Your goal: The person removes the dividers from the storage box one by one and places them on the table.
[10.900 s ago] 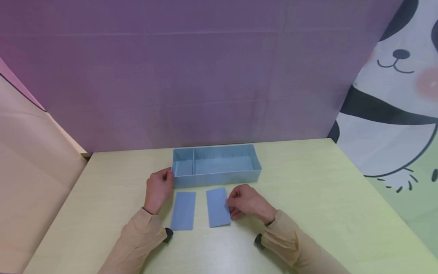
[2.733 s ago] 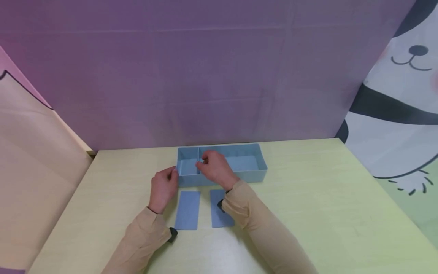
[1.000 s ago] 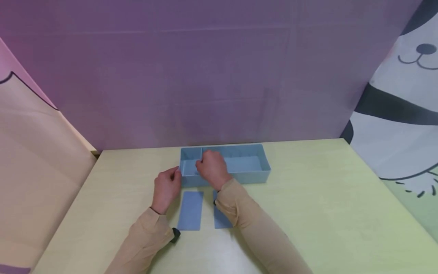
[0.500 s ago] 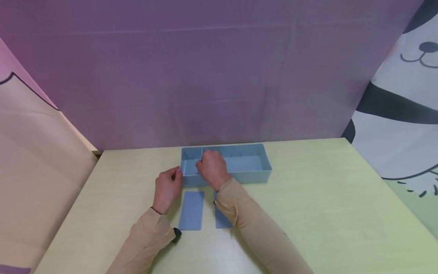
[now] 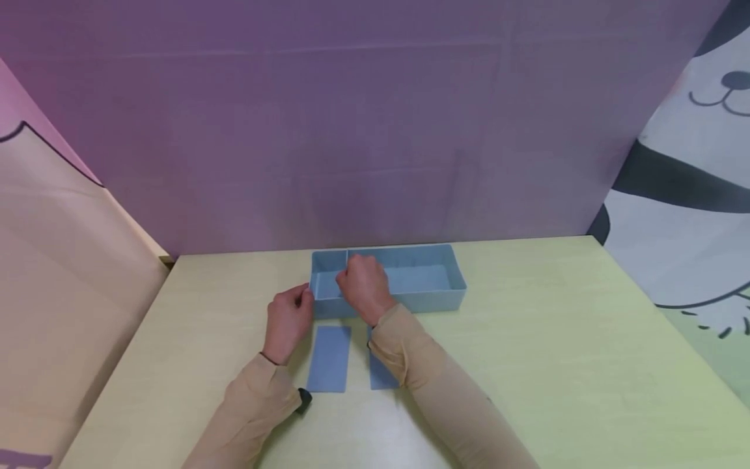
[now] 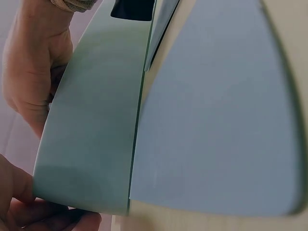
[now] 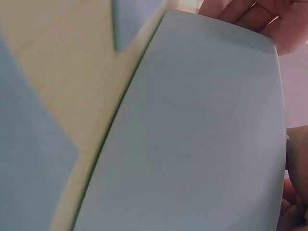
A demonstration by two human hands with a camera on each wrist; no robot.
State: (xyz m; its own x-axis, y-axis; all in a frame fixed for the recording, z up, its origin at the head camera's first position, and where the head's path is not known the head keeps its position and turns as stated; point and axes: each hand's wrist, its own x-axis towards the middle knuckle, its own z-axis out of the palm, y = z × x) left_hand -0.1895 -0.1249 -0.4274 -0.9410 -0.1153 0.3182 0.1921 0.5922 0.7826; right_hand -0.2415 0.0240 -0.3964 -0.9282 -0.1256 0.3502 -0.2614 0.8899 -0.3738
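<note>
A light-blue divided box (image 5: 418, 301) stands at the back of the table, with a thin upright divider (image 5: 347, 258) toward its left end. My left hand (image 5: 288, 324) pinches the box's left end wall; in the left wrist view its fingers (image 6: 21, 185) lie at the box's corner. Reaching over the front wall, my right hand (image 5: 366, 286) has its fingers curled down at the divider, hiding most of it. In the right wrist view, part of the right hand (image 7: 299, 163) shows behind the front wall. Two flat blue rectangular panels (image 5: 329, 359) lie before the box, one partly under the right sleeve.
The pale wooden table (image 5: 556, 352) extends to both sides of the box. A purple backdrop (image 5: 375, 143) rises right behind it. A panda-print cloth (image 5: 691, 241) hangs on the right, a beige cloth (image 5: 64, 280) on the left.
My right hand has left the right-hand panel and reached into the box to the divider, curling tighter there. It stays almost still over the last second. The left hand keeps hold of the box end.
</note>
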